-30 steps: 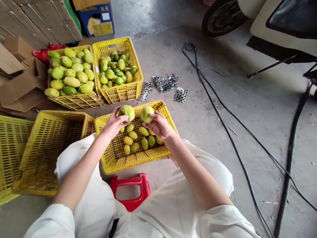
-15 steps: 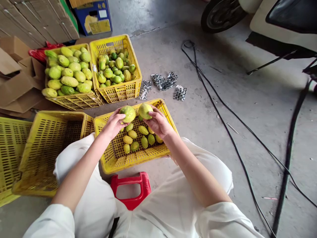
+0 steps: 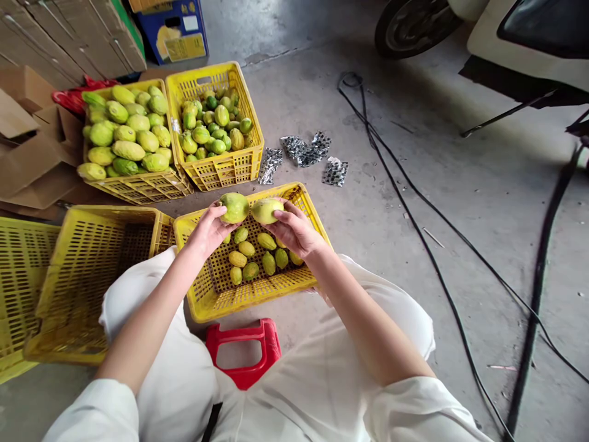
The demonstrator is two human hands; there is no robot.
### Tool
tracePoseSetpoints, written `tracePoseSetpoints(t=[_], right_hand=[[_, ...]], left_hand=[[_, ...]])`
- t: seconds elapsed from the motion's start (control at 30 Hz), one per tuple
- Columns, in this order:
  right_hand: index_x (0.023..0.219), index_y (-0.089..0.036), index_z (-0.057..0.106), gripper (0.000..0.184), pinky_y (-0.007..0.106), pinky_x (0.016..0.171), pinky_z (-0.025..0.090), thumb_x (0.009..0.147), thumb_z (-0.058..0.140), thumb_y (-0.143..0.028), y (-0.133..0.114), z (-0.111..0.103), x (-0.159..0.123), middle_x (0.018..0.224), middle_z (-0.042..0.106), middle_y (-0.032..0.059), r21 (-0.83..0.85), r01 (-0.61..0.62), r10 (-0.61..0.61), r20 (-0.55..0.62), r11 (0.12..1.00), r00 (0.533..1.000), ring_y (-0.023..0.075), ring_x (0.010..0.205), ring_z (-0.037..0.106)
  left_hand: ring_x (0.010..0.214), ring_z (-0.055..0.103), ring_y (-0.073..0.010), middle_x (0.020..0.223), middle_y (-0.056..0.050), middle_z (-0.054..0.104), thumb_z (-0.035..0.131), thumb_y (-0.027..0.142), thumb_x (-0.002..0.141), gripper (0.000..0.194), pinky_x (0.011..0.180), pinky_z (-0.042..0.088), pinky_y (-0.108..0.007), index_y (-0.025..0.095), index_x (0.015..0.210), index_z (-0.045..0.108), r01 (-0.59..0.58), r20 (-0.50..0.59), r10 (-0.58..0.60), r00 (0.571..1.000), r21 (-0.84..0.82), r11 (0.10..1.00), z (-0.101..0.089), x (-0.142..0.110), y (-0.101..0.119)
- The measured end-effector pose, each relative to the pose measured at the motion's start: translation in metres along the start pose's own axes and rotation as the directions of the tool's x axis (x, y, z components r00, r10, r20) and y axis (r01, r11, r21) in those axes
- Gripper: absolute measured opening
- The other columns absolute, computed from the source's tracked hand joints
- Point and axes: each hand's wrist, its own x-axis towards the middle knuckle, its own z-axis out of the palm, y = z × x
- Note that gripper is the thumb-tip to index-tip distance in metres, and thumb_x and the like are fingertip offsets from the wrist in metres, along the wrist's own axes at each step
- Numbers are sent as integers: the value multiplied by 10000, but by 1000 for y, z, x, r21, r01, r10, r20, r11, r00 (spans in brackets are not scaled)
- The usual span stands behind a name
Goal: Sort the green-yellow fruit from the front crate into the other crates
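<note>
1. Yellow-green skin is showing on two fruits, the left fruit point(image 3: 235, 208) and the right fruit point(image 3: 267, 211). They are sitting in the air over the far side of the near basket point(image 3: 257, 299), very close together, and I cannot tell if they are touching.
2. The left hand point(image 3: 210, 228) is holding the left fruit by its left end, with the thumb lying on top. The other fingers are mostly hiding underneath.
3. The right hand point(image 3: 295, 229) is holding the right fruit by its right end, with the thumb in front and fingers curling behind.
4. I think a soft grip is working best here, because hard squeezing could be hurting the skin.
5. Holding both over the basket seems smart: a slipping fruit would be landing near the small fruits point(image 3: 251, 271), not on the floor point(image 3: 377, 258).
6. Both arms are reaching forward and slanting inward, with the hands facing each other at about the same height.
</note>
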Motion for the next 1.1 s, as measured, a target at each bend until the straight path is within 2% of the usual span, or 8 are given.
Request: tracePoseSetpoints(t=[0.13,0.3,0.43,0.53,0.67,0.83,0.97,1.1], right_hand=[[1012,-278,777,561,360,1015,697,587,1098,-455,1,0,1,1048,821,5,-14,4,-4,13,1000,1000,236,1067,808],[1053,-289,791,564,406,1045,717,617,1100,-471,0,-2,1,1057,840,5,21,1,-3,52,1000,999,264,1107,827],[1134,-314,808,588,467,1089,725,665,1116,-489,-4,-4,-2,1157,856,-7,19,-19,17,112,1000,994,275,1143,836],[1123,-329,798,616,474,1083,731,637,1149,-471,-5,-4,-2,1157,853,-19,32,-19,16,95,999,995,270,1114,847],[996,-300,748,610,405,1006,731,601,1168,-500,-1,-5,1,1053,841,-21,33,-19,17,67,999,998,233,1021,837],[1041,-307,769,597,247,857,677,613,1157,-457,-2,-5,1,1031,818,-50,25,0,-1,46,1000,999,150,940,775],[1083,-302,787,599,252,792,666,613,1139,-421,-3,-2,-1,1045,807,-36,12,-33,32,34,999,999,152,902,730],[1069,-286,780,633,237,728,623,559,1141,-393,-1,0,0,1061,790,-19,33,-24,25,-30,999,999,159,916,707]], left_hand=[[1176,795,-305,1100,-62,843,901,338,661,649,941,665,-368,257,1292,770,-26,65,23,998,43,999,0,-2,1],[1221,794,-325,1127,-71,853,915,355,656,743,1040,673,-429,247,1375,760,1,156,-13,988,75,997,1,-4,1],[1133,815,-309,1067,-78,858,916,335,684,653,1090,679,-478,217,1309,769,35,108,-37,994,16,999,-1,-3,-1],[1109,822,-286,1089,-73,860,877,325,763,509,1105,681,-473,221,1249,768,40,47,-38,998,-48,998,0,-2,0],[1116,816,-278,1111,-76,859,847,290,796,386,1066,692,-447,222,1166,762,33,-22,-36,999,-100,994,4,-2,2],[1094,801,-253,1103,-42,839,872,299,753,449,1013,676,-389,246,1179,739,15,-45,-19,999,-85,996,5,-2,1],[1142,797,-267,1101,-56,840,873,307,729,462,1018,657,-368,239,1167,744,13,-48,-17,999,-70,997,5,-1,0],[1007,791,-230,998,-48,830,862,259,704,342,948,664,-330,223,1021,740,17,-89,-26,996,-91,996,6,-1,1]])
